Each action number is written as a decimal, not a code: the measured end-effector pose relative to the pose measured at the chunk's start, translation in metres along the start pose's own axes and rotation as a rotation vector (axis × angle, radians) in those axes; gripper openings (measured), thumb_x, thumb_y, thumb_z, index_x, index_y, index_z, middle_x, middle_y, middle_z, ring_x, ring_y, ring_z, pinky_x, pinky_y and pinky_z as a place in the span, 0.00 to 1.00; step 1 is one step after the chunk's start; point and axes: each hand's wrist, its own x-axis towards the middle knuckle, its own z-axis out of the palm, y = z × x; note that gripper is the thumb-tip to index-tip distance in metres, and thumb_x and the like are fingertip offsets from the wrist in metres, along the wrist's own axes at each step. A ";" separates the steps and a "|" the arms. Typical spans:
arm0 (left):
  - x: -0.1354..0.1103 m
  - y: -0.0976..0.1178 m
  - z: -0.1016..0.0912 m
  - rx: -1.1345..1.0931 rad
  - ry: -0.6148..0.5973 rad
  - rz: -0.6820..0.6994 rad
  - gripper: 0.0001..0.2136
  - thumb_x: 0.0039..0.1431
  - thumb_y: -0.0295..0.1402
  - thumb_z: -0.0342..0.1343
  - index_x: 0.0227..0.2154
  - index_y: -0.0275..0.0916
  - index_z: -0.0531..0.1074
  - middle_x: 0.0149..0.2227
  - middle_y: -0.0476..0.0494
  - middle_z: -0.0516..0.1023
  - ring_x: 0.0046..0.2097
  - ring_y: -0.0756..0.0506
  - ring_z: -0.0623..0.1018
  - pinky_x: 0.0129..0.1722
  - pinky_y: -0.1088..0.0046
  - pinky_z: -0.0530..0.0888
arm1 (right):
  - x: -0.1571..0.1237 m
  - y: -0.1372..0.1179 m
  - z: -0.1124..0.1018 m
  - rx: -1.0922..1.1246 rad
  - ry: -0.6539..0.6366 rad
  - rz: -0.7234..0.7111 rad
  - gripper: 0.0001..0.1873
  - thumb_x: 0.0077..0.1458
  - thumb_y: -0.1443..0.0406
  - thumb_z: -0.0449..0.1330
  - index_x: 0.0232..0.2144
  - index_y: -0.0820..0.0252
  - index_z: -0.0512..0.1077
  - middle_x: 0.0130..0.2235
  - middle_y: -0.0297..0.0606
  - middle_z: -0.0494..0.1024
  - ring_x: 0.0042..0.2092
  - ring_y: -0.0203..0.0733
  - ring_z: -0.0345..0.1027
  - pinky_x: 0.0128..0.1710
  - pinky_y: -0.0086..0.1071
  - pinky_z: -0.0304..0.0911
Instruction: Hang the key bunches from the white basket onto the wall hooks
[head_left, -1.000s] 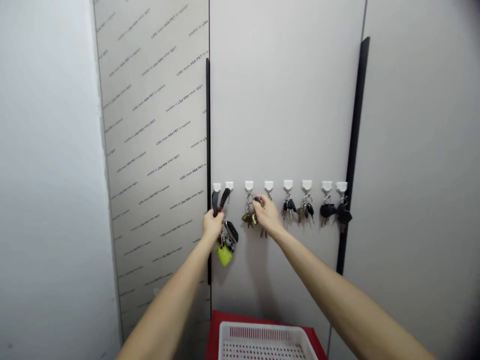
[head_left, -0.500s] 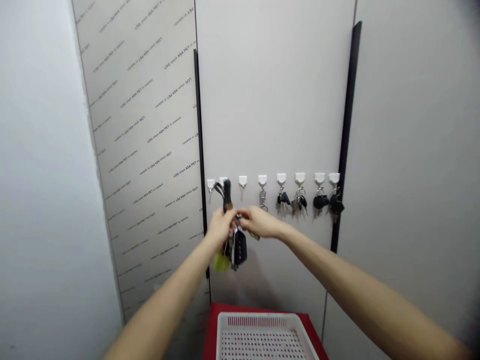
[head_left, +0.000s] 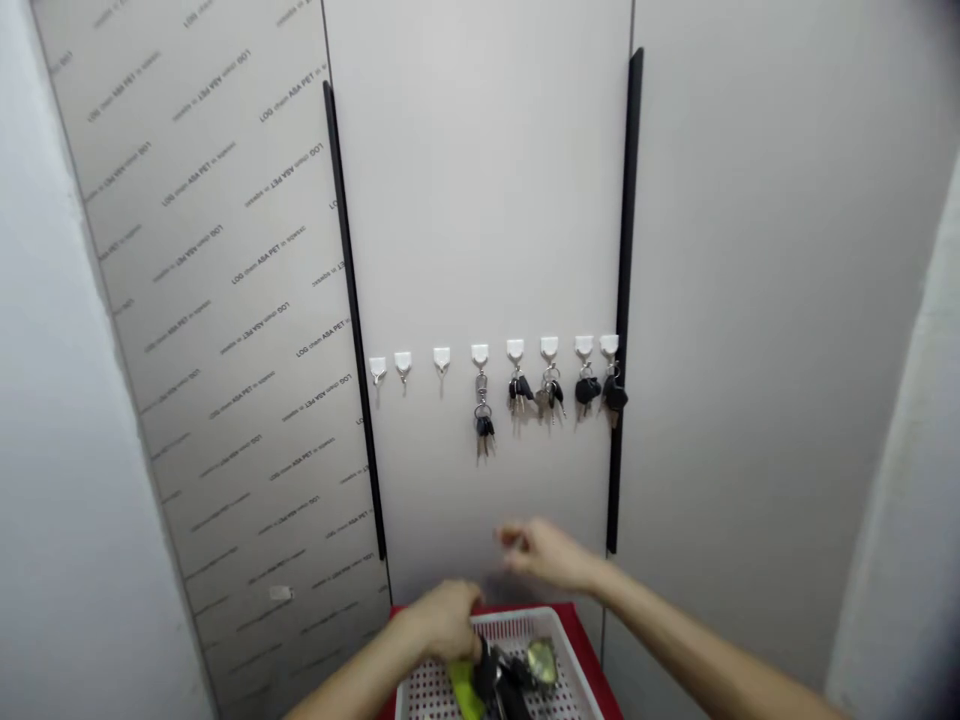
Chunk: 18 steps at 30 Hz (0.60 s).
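Observation:
My left hand [head_left: 448,618] is low over the white basket [head_left: 517,627], its fingers closed at the top of a bunch of keys [head_left: 510,690] with black parts and a lime-green tag [head_left: 466,690]. The bunch is blurred and rests at least partly in the basket. A round yellowish piece [head_left: 541,660] lies at its right side. My right hand [head_left: 551,555] hovers above the basket's back edge, fingers loosely bent and apart, with nothing visible in them. Its fingertips are smeared by motion.
The basket stands on a red surface [head_left: 589,650] against a pale cabinet door. White hooks cross the door; the three at left, such as this hook [head_left: 441,358], are bare. Key bunches [head_left: 484,425] hang from the others. Black vertical handles [head_left: 628,300] flank the door.
Both hands have come down from the hooks toward the basket, the left with the bunch of keys. My right hand has parted from the bunch. The view has shifted right.

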 end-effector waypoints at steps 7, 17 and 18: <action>0.073 0.056 -0.084 -0.186 0.733 -0.057 0.20 0.38 0.34 0.50 0.38 0.36 0.59 0.38 0.38 0.66 0.39 0.45 0.66 0.34 0.71 0.62 | 0.063 -0.037 -0.097 -0.123 0.903 0.043 0.22 0.39 0.63 0.51 0.40 0.62 0.58 0.35 0.41 0.67 0.35 0.39 0.60 0.36 0.34 0.54; 0.095 0.086 -0.141 -0.389 0.908 0.194 0.08 0.40 0.33 0.48 0.24 0.35 0.64 0.22 0.47 0.67 0.25 0.52 0.65 0.25 0.77 0.61 | 0.074 -0.054 -0.138 -0.097 0.899 -0.059 0.13 0.43 0.63 0.45 0.28 0.62 0.65 0.25 0.36 0.69 0.26 0.33 0.62 0.28 0.26 0.55; 0.094 0.091 -0.151 -0.415 0.932 0.232 0.08 0.40 0.33 0.48 0.24 0.35 0.64 0.22 0.48 0.66 0.24 0.52 0.65 0.25 0.78 0.61 | 0.077 -0.060 -0.144 -0.093 0.898 -0.062 0.13 0.44 0.64 0.45 0.29 0.63 0.66 0.25 0.36 0.69 0.25 0.32 0.61 0.27 0.26 0.55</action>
